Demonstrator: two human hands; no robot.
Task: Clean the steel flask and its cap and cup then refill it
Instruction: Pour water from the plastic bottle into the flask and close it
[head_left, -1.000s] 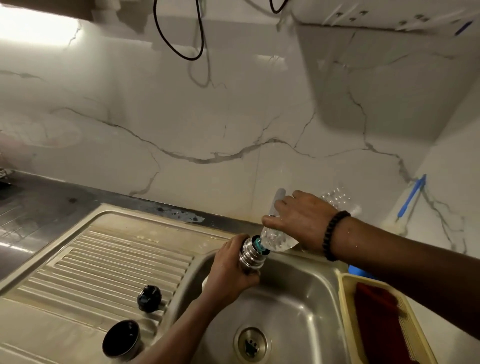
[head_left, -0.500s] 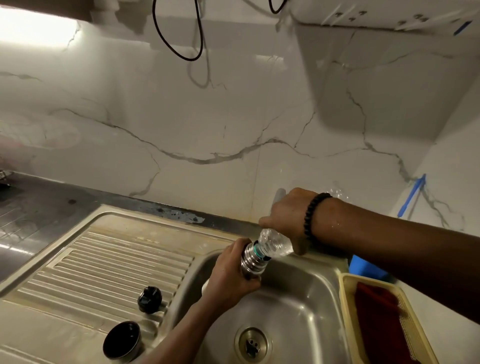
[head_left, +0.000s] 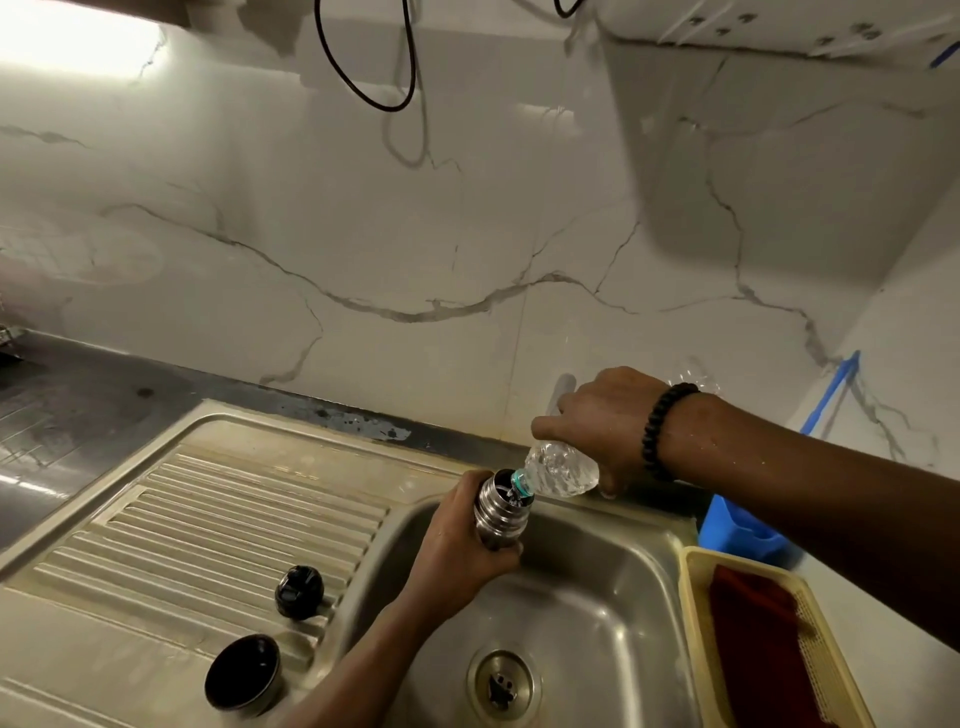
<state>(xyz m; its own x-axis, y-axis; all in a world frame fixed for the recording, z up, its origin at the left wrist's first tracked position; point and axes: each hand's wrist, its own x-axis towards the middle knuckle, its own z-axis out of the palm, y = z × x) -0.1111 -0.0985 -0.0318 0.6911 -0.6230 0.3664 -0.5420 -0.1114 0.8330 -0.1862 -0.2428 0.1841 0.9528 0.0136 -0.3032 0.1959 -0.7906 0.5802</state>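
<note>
My left hand (head_left: 460, 545) grips the steel flask (head_left: 500, 506) and holds it tilted over the sink basin (head_left: 587, 597). My right hand (head_left: 602, 421) grips a clear plastic water bottle (head_left: 558, 470), tipped down so that its green-ringed neck sits at the flask's open mouth. The bottle's far end shows behind my wrist. The black cap (head_left: 300, 591) lies on the ribbed drainboard (head_left: 208, 519). The dark-lined cup (head_left: 243, 674) stands mouth up nearer the front edge.
A yellow basket (head_left: 696, 571) holding a red cloth (head_left: 763, 654) stands right of the basin, with a blue container (head_left: 737, 530) behind it. A black cable (head_left: 363, 78) hangs over the marble wall. The drain (head_left: 503, 686) is at the basin's bottom. Dark counter lies at far left.
My right hand rolled over the bottle and tipped it steeper, bringing its neck into the flask's mouth. The flask and my left hand stayed almost still.
</note>
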